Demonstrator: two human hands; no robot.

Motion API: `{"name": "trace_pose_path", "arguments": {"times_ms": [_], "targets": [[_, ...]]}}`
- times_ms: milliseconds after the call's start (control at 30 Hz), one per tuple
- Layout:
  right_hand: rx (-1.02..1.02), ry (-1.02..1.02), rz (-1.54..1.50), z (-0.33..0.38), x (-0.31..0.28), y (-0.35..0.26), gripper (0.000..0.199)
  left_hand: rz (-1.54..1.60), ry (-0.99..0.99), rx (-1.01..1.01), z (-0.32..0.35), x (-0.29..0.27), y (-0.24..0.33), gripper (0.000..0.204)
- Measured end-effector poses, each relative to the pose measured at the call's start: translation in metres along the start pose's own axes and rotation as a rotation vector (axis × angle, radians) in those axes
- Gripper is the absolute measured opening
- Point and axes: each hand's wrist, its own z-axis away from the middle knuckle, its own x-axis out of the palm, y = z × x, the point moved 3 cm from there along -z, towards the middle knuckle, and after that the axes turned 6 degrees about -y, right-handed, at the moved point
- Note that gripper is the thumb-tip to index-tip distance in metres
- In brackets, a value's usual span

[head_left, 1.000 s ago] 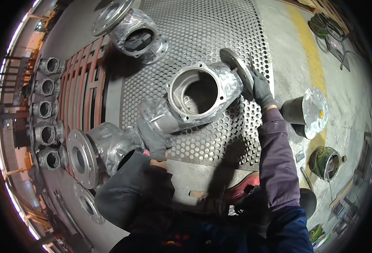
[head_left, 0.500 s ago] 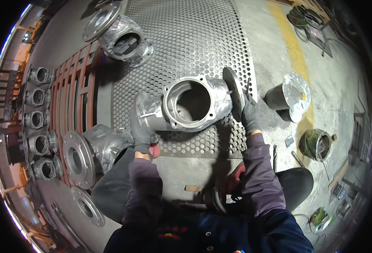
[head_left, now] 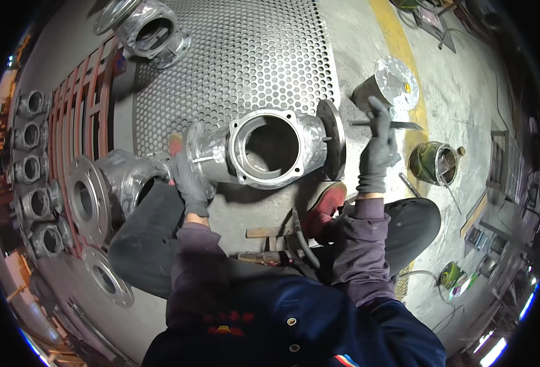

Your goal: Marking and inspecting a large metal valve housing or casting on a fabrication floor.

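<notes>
A grey metal valve body (head_left: 219, 150) lies in front of me, its wide round opening facing up and bolt holes around the rim. At its right end is a round flange (head_left: 332, 139) standing on edge. My left hand (head_left: 190, 183), in a grey glove, grips the valve body's left end; some fingers are hidden. To the right of the flange, apart from it, my gloved right hand (head_left: 378, 150) is closed around a flat dark metal bar (head_left: 406, 125), which sticks out on both sides of the fingers. The bar's exact kind is unclear.
A perforated metal sheet (head_left: 239, 67) covers the floor ahead. Another flanged valve body (head_left: 114, 177) stands by my left knee, a further one (head_left: 153, 33) at the far left. Several housings line a red rack (head_left: 80, 116). At right are a metal cylinder (head_left: 395, 82) and green can (head_left: 429, 162).
My right hand has moved away from the flange to the right, carrying the bar, which now lies crosswise in the fingers. My left hand stays at the valve body's left end. The view has shifted.
</notes>
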Motion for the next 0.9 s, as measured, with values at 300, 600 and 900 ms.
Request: {"name": "trace_pose_path", "arguments": {"times_ms": [300,600,900], "targets": [[0.03,-0.557,-0.12,-0.007,0.075,-0.038,0.038,-0.036,0.013,-0.187,0.008,0.016,-0.029,0.061],[0.102,-0.656,0.16,-0.01,0.093,-0.017,0.039,0.107,-0.128,-0.246,0.025,0.045,-0.052,0.048],[-0.044,-0.926,0.177,-0.033,0.078,0.011,0.033,-0.18,-0.197,-0.181,0.015,0.023,-0.01,0.069]]}}
